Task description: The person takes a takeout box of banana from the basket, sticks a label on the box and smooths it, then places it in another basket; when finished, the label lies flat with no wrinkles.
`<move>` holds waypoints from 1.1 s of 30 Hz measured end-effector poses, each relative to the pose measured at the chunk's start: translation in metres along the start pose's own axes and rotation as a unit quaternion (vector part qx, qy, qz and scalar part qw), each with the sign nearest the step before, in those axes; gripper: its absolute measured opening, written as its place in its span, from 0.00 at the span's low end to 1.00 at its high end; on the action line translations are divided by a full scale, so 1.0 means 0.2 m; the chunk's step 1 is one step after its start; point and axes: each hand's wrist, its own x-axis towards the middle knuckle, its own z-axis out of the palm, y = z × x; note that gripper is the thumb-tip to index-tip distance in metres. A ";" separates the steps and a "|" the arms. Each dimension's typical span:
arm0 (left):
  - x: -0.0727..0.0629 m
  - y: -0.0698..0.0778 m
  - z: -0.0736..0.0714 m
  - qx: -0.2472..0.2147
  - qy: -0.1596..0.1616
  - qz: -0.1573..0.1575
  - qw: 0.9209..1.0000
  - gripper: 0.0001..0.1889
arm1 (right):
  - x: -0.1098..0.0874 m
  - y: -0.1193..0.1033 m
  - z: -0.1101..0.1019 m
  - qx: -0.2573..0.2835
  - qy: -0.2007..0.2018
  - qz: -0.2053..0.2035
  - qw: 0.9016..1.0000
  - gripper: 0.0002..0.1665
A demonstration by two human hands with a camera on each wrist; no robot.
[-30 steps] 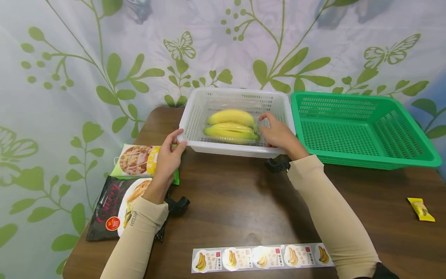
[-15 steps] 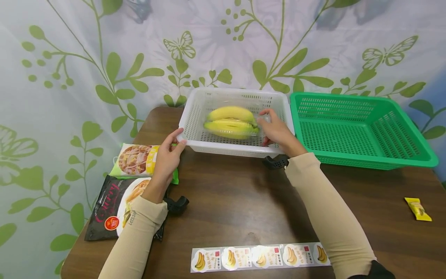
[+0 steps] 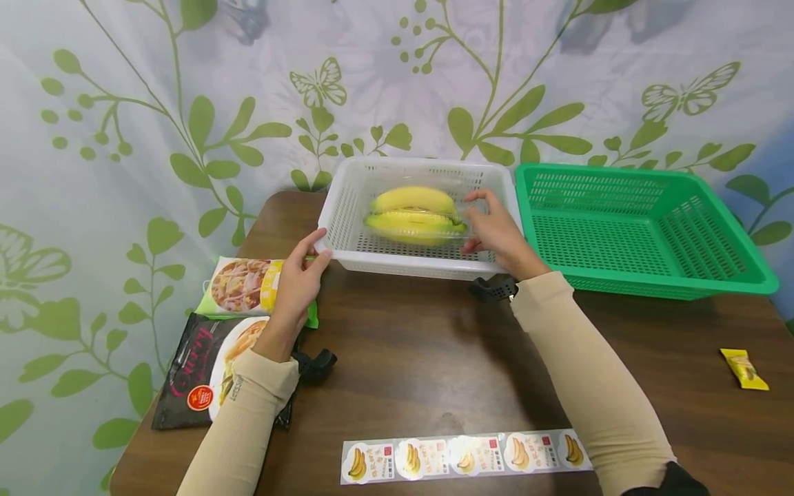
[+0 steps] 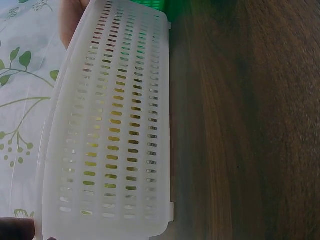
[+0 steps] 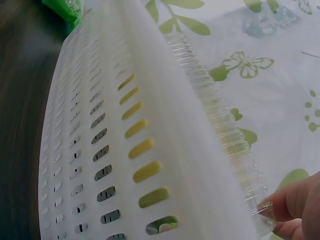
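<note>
My left hand (image 3: pixel 298 279) grips the front left corner of a white plastic basket (image 3: pixel 409 265) between thumb and fingers. Inside the basket is a clear plastic box (image 5: pixel 232 135) with yellow bananas (image 3: pixel 412 217) in it. At the box's right end, the fingertips of my right hand (image 3: pixel 499 238) pinch its edge, as the right wrist view shows. That view also has the box's ridged edge above the basket rim. Through the slots of the basket wall (image 4: pixel 110 125) in the left wrist view, bits of yellow show.
A green basket (image 3: pixel 620 241) stands right beside the white one. Two food packets, one green (image 3: pixel 238 286) and one black (image 3: pixel 198 372), lie at the left. In front lies a strip of banana stickers (image 3: pixel 459 457). A small yellow wrapper (image 3: pixel 744 368) is far right.
The clear box with the bananas has shifted a little within the basket and its front edge has come up, along with my right hand. My left hand keeps its place on the corner.
</note>
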 end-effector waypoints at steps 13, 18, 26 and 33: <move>0.01 0.01 0.01 0.002 0.007 0.003 1.000 0.24 | -0.13 -0.11 -0.06 0.037 0.010 -0.055 0.998 0.23; 0.01 0.01 0.01 -0.006 0.006 0.000 1.000 0.24 | -0.20 -0.13 -0.09 0.038 0.019 -0.063 0.997 0.23; 0.01 0.01 0.01 -0.007 0.003 -0.010 1.000 0.24 | -0.35 -0.12 -0.13 0.015 0.033 -0.104 0.994 0.23; 0.00 0.00 0.02 -0.013 0.000 -0.010 1.000 0.24 | -0.50 -0.10 -0.16 0.033 0.028 -0.120 0.992 0.22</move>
